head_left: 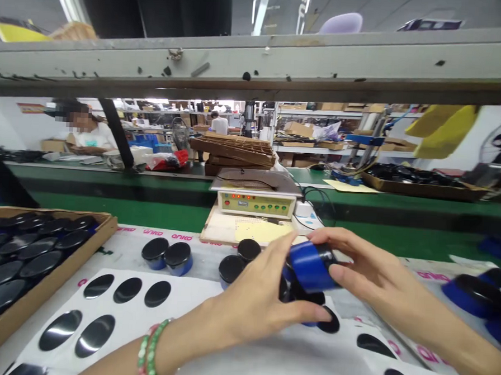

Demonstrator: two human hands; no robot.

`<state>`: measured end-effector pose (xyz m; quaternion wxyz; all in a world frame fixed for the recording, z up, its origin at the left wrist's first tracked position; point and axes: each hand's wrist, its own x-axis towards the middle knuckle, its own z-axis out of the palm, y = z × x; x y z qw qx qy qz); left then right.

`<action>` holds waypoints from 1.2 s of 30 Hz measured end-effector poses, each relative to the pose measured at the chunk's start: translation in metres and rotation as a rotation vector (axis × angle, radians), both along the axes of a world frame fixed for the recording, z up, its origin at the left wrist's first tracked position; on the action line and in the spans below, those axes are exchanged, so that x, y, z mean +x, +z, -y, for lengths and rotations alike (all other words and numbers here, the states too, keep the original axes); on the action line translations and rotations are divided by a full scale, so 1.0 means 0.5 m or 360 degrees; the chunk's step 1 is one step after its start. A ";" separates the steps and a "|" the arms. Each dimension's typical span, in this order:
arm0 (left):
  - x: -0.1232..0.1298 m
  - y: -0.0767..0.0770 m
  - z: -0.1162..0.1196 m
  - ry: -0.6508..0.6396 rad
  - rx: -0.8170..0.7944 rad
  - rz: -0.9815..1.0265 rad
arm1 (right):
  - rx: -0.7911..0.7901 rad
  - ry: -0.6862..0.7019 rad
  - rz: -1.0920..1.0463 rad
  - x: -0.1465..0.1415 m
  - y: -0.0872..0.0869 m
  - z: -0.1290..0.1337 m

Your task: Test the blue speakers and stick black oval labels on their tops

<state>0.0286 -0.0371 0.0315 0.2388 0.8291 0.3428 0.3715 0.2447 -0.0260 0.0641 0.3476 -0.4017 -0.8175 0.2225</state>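
A blue and black round piece [311, 266] is tilted on its side above the table, with my right hand [355, 266] closed on its black end. My left hand [261, 294] is at its left side, thumb and fingers spread apart; whether the fingertips touch the piece is hard to tell. Behind and below the hands are more black-topped pieces [231, 269], partly hidden. Two blue and black pieces [178, 256] stand side by side to the left. A white sheet [142, 327] carrying round black discs [157, 293] lies in front, and one disc [330, 320] shows just under the hands.
A cardboard tray [100, 235] full of black-topped pieces is at the left. More blue pieces [475, 294] stand at the right. A control box [256, 203] with lit buttons sits behind the hands, under a shelf beam [223, 68]. A person [91, 134] sits beyond.
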 end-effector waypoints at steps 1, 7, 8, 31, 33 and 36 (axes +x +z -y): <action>-0.002 0.012 0.005 -0.0037 0.0040 0.0094 | 0.0036 0.0094 -0.0047 -0.018 0.006 0.006; -0.063 0.025 0.010 0.0146 -0.0016 0.0115 | 0.0251 0.0252 -0.0037 -0.146 -0.001 -0.021; -0.076 0.019 0.009 0.0226 -0.0024 0.0099 | 0.0260 0.0272 -0.0028 -0.171 -0.002 -0.028; -0.406 -0.065 -0.006 0.1397 0.0079 -0.0304 | -0.0307 0.0101 0.1199 -0.048 -0.115 -0.181; -0.309 -0.048 -0.007 0.0969 0.0098 -0.0415 | -0.0306 0.0123 0.1226 -0.048 -0.117 -0.183; -0.183 -0.050 -0.038 0.0478 0.0033 -0.0559 | -0.0336 0.0116 0.1318 -0.038 -0.122 -0.188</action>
